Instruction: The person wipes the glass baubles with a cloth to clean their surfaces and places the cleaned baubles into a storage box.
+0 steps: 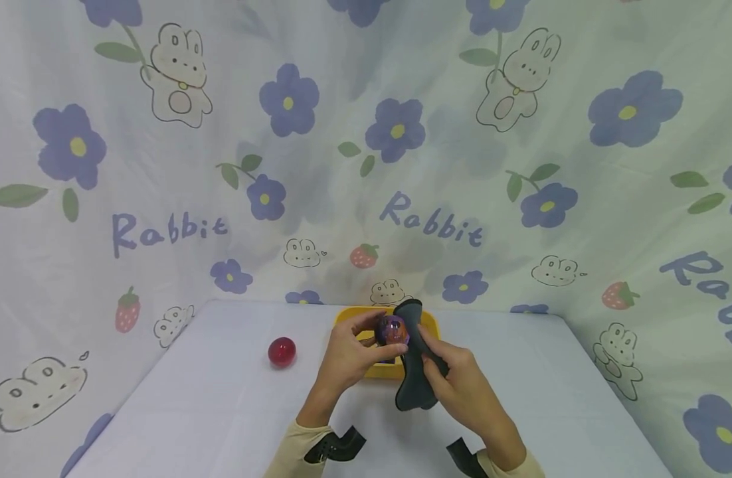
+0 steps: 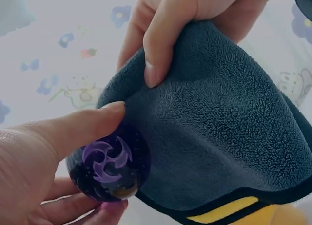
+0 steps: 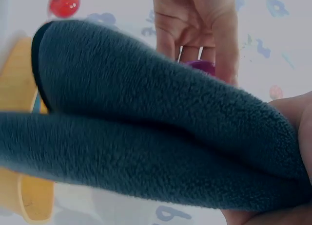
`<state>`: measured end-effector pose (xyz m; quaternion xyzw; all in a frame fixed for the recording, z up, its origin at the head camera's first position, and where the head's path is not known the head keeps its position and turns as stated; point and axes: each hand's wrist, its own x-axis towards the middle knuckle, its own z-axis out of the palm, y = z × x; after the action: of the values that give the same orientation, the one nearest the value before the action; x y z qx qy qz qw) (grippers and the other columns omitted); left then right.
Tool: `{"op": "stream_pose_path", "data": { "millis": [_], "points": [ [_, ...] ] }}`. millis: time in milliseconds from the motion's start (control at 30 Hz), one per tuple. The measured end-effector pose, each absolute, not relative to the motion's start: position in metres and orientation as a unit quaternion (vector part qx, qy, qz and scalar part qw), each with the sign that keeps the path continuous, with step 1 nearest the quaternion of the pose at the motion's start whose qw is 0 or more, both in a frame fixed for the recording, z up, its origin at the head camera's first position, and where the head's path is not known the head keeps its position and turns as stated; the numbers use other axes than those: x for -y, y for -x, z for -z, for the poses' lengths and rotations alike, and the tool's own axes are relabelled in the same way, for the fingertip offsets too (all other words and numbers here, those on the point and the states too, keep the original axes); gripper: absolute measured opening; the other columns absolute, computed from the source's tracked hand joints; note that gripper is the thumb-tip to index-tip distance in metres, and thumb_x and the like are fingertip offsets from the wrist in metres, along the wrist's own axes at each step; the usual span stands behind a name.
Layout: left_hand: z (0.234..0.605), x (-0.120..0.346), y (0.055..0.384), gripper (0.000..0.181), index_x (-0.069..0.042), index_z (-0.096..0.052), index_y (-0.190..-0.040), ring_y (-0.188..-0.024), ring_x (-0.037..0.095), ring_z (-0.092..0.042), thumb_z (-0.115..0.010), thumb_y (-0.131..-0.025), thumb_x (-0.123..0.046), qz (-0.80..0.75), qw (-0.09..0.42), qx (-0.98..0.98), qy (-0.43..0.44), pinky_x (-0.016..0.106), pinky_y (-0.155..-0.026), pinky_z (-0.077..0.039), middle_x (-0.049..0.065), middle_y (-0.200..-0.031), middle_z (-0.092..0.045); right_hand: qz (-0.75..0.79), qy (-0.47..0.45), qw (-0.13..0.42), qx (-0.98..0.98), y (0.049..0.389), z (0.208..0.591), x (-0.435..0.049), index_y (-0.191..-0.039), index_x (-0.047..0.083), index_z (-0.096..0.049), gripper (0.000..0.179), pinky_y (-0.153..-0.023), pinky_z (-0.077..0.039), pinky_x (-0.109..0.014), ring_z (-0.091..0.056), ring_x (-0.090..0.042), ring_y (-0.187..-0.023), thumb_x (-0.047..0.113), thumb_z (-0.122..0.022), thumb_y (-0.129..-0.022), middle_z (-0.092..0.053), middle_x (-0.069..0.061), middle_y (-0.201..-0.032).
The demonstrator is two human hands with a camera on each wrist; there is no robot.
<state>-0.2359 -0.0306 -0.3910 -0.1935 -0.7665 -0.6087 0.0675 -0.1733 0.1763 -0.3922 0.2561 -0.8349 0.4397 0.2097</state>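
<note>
My left hand (image 1: 345,353) holds a dark purple see-through ball (image 2: 108,167), thumb on top and fingers beneath. A light purple swirl emblem shows inside it in the left wrist view. My right hand (image 1: 469,384) grips a dark blue-grey plush cloth (image 2: 204,122) with a black edge, pinched near its top between thumb and fingers. The cloth hangs in a fold right beside the ball, its surface up against the ball in the left wrist view. In the right wrist view the cloth (image 3: 136,84) hides most of the ball.
Below and behind the hands, a yellow basket (image 1: 379,373) stands on the white table (image 1: 222,411); its contents are mostly hidden. A shiny red ball (image 1: 281,352) lies on the table left of the basket. A printed curtain (image 1: 336,179) hangs behind the table.
</note>
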Motion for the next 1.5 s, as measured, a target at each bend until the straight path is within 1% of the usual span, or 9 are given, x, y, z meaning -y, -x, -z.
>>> {"op": "stream_pose_path", "data": {
  "millis": [133, 400, 600, 733, 900, 1000, 1200, 1367, 1500],
  "points": [
    [0.391, 0.030, 0.237, 0.050, -0.018, -0.076, -0.121, -0.108, 0.019, -0.072, -0.094, -0.075, -0.029, 0.601, 0.070, 0.771, 0.200, 0.039, -0.098, -0.061, 0.001, -0.116, -0.078, -0.435, -0.265, 0.228, 0.830, 0.173, 0.392, -0.173, -0.145, -0.006, -0.054, 0.048, -0.083, -0.064, -0.026, -0.075, -0.029, -0.108, -0.011, -0.056, -0.097, -0.069, -0.024, -0.132],
    [0.396, 0.031, 0.238, 0.047, -0.016, -0.078, -0.119, -0.096, 0.016, -0.075, -0.093, -0.076, -0.029, 0.585, 0.056, 0.779, 0.219, 0.027, -0.085, -0.063, 0.004, -0.112, -0.080, -0.409, -0.277, 0.264, 0.828, 0.175, 0.394, -0.168, -0.145, 0.001, -0.057, 0.054, -0.086, -0.064, -0.030, -0.072, -0.021, -0.111, -0.013, -0.059, -0.093, -0.067, -0.019, -0.138],
    [0.398, 0.030, 0.237, 0.042, -0.016, -0.079, -0.113, -0.087, 0.011, -0.076, -0.094, -0.075, -0.029, 0.565, 0.062, 0.781, 0.259, 0.030, -0.081, -0.065, 0.001, -0.101, -0.081, -0.361, -0.288, 0.301, 0.834, 0.177, 0.398, -0.166, -0.145, 0.004, -0.059, 0.058, -0.096, -0.061, -0.042, -0.066, -0.034, -0.128, -0.015, -0.062, -0.090, -0.062, -0.016, -0.146],
    [0.397, 0.030, 0.236, 0.037, -0.015, -0.080, -0.108, -0.083, 0.009, -0.075, -0.093, -0.076, -0.030, 0.555, 0.048, 0.780, 0.284, 0.029, -0.079, -0.065, -0.001, -0.095, -0.080, -0.313, -0.302, 0.332, 0.837, 0.177, 0.400, -0.167, -0.142, 0.002, -0.061, 0.059, -0.096, -0.060, -0.047, -0.064, -0.039, -0.129, -0.018, -0.064, -0.086, -0.061, -0.020, -0.146],
    [0.394, 0.031, 0.232, 0.037, -0.019, -0.081, -0.106, -0.085, 0.007, -0.073, -0.093, -0.075, -0.034, 0.539, 0.046, 0.788, 0.293, 0.029, -0.079, -0.065, -0.006, -0.094, -0.080, -0.323, -0.297, 0.330, 0.836, 0.177, 0.399, -0.170, -0.143, 0.004, -0.060, 0.061, -0.097, -0.058, -0.048, -0.064, -0.037, -0.129, -0.019, -0.062, -0.086, -0.062, -0.017, -0.146],
    [0.392, 0.032, 0.230, 0.037, -0.021, -0.081, -0.107, -0.088, 0.007, -0.072, -0.093, -0.075, -0.035, 0.536, 0.045, 0.788, 0.300, 0.028, -0.082, -0.064, -0.009, -0.096, -0.081, -0.334, -0.293, 0.321, 0.836, 0.179, 0.399, -0.173, -0.145, 0.006, -0.059, 0.062, -0.100, -0.058, -0.045, -0.065, -0.035, -0.130, -0.018, -0.060, -0.088, -0.063, -0.015, -0.145],
    [0.389, 0.033, 0.229, 0.048, -0.013, -0.079, -0.117, -0.096, 0.014, -0.075, -0.094, -0.074, -0.030, 0.548, 0.034, 0.778, 0.305, 0.025, -0.085, -0.063, -0.001, -0.108, -0.080, -0.388, -0.290, 0.285, 0.827, 0.184, 0.402, -0.179, -0.145, 0.005, -0.059, 0.055, -0.090, -0.061, -0.022, -0.070, -0.018, -0.111, -0.015, -0.058, -0.093, -0.068, -0.015, -0.138],
    [0.389, 0.034, 0.229, 0.055, -0.006, -0.075, -0.124, -0.097, 0.022, -0.076, -0.093, -0.075, -0.025, 0.583, 0.025, 0.754, 0.301, 0.030, -0.083, -0.065, 0.010, -0.115, -0.078, -0.419, -0.279, 0.263, 0.823, 0.185, 0.404, -0.183, -0.146, 0.004, -0.057, 0.052, -0.096, -0.061, -0.027, -0.070, -0.021, -0.119, -0.011, -0.057, -0.096, -0.069, -0.013, -0.136],
    [0.390, 0.035, 0.230, 0.054, -0.009, -0.075, -0.125, -0.097, 0.021, -0.077, -0.092, -0.077, -0.025, 0.607, 0.035, 0.741, 0.285, 0.031, -0.082, -0.066, 0.012, -0.118, -0.078, -0.431, -0.277, 0.256, 0.820, 0.184, 0.403, -0.181, -0.148, 0.001, -0.054, 0.053, -0.089, -0.063, -0.025, -0.070, -0.016, -0.114, -0.011, -0.056, -0.097, -0.070, -0.017, -0.134]
  ]
}}
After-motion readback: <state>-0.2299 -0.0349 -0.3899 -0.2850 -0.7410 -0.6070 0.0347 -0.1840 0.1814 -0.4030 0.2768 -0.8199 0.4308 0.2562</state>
